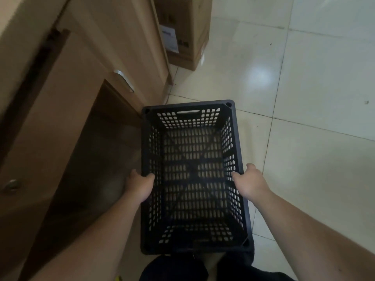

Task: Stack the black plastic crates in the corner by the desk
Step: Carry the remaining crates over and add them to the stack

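The desk (85, 82) is standing on the left, a box (182, 31) far behind it. The crate (192, 175) is hanging over the floor, being carried. The left hand (140, 185) and right hand (249, 183) are gripping its sides. Next, I think, comes lowering it straight into the corner.

Crate (194, 177) at frame centre, held above the tiled floor (304, 98), open side up; left hand (140, 184) on its 9 o'clock long rim, right hand (248, 182) on its 3 o'clock long rim, thumbs inside the walls. Desk (81, 78) runs along the crate's 9 to 11 o'clock side, its near corner just beside the crate's far-left corner. Cardboard box (186, 33) stands on the floor at 12 o'clock, against the desk's far end, well apart from the crate.
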